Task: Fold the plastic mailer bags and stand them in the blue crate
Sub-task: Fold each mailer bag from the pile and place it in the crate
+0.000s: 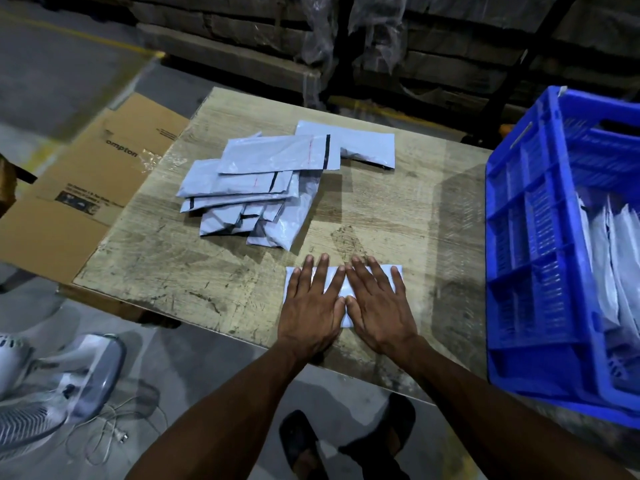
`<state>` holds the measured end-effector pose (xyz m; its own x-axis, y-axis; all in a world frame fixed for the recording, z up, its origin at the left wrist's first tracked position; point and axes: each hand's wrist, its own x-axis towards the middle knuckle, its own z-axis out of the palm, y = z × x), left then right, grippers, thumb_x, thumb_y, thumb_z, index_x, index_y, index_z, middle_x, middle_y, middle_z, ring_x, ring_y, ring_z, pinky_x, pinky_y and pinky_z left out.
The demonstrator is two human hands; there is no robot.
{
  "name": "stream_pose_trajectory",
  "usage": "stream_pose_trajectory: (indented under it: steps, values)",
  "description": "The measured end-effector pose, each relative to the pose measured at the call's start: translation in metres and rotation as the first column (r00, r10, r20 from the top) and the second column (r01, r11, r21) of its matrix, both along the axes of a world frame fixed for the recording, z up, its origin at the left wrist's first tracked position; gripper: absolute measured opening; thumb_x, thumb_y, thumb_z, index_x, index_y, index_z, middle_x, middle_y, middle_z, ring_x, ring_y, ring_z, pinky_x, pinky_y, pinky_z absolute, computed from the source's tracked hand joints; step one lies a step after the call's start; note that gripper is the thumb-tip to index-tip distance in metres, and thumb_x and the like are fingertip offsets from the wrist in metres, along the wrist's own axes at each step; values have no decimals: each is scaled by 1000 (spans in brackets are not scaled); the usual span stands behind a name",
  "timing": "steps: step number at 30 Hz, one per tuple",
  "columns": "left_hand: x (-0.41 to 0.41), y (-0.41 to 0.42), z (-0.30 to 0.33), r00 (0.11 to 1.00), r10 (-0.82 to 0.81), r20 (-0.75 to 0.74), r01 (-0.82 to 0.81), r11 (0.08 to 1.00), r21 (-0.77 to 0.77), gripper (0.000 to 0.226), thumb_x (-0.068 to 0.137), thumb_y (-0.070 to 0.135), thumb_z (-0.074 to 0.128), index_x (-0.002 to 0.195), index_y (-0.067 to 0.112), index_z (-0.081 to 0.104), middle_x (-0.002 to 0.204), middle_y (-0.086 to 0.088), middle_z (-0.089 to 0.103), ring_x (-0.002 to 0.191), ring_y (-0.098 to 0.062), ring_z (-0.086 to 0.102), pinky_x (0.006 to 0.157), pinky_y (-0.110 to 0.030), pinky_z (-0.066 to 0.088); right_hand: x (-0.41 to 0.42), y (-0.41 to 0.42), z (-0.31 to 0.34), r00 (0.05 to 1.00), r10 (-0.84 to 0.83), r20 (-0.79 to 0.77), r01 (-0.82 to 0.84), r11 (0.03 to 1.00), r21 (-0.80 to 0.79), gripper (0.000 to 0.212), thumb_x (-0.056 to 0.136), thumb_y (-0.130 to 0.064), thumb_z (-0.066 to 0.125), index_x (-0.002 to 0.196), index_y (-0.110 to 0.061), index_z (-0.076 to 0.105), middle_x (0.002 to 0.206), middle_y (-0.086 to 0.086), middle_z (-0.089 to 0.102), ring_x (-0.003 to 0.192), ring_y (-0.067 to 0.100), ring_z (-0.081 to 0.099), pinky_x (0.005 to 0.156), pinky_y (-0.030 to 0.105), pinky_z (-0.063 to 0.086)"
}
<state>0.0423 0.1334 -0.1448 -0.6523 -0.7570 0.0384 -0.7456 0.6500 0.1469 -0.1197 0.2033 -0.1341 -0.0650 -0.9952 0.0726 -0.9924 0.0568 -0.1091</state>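
Both of my forearms reach up from six o'clock, past my sandalled feet (304, 445) on the concrete floor, to a worn wooden table (194, 271). My left hand (313, 306) and right hand (379, 306) lie flat side by side, fingers straight and spread, palms pressing down on a folded white mailer bag (341, 289) near the table's six-o'clock edge. Neither hand curls round or pinches anything; my thumbs touch at the middle of the bag, and its corners show past my outer fingers on either side.

At twelve o'clock from my hands, well apart from them, a loose pile of grey-white mailer bags (263, 181) lies fanned across the tabletop, some showing black seal strips, with one more mailer bag (367, 143) overlapping at the pile's far right.

At three o'clock a blue crate (540, 258) with slotted walls stands at the table's right edge; several folded bags (613, 265) stand on edge inside it, leaning against one another.

At nine o'clock a flattened cardboard box (90, 188) with printed lettering juts from under the table's left side. At seven o'clock a pale fan (52, 386) rests on the floor with its white cord and plug (114, 434) trailing beside it. Plastic-wrapped stacks (367, 32) fill the dim background at twelve o'clock.
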Motion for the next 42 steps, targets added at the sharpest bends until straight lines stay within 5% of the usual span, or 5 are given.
stream_pose_trajectory:
  steps: [17, 26, 30, 35, 42]
  values:
    - [7, -1, 4, 999, 9, -36, -7, 999, 47, 68, 99, 47, 35, 157, 12, 40, 167, -12, 28, 155, -37, 22, 123, -53, 22, -14, 15, -3, 996, -69, 58, 72, 996, -57, 71, 103, -58, 29, 155, -10, 36, 166, 13, 22, 154, 30, 17, 119, 60, 20]
    - [50, -4, 1, 990, 135, 41, -138, 988, 69, 73, 103, 49, 22, 164, 11, 13, 173, -5, 3, 159, -20, -4, 128, -48, 8, -14, 14, 4, 993, -116, 24, 113, 990, 89, 78, 101, -67, 17, 161, -17, 20, 169, 7, 7, 156, 30, 4, 120, 66, 9]
    - [50, -4, 0, 989, 137, 53, -139, 990, 39, 73, 102, 48, 23, 163, 8, 21, 172, -8, 11, 159, -23, 5, 127, -48, 8, 2, 1, 25, 995, 69, -76, -63, 995, 76, 75, 103, -63, 17, 160, -14, 20, 168, 5, 19, 156, 28, 11, 118, 70, 4]
    - [50, -3, 0, 990, 132, 43, -133, 991, 25, 73, 102, 46, 25, 163, 6, 21, 172, -10, 11, 159, -23, 7, 127, -47, 6, 17, -1, 12, 992, 121, 25, -123, 982, 145, 65, 106, -51, 16, 158, -14, 29, 167, 1, 20, 155, 15, 11, 122, 60, 10]
    - [49, -4, 7, 991, 133, 18, -133, 990, 36, 74, 103, 49, 19, 164, 7, 14, 172, -8, 4, 159, -21, 0, 128, -47, 4, -12, 1, 19, 989, 38, 142, -60, 987, 149, 75, 101, -60, -3, 160, -22, 22, 169, -6, 13, 156, 15, 2, 125, 52, 1]
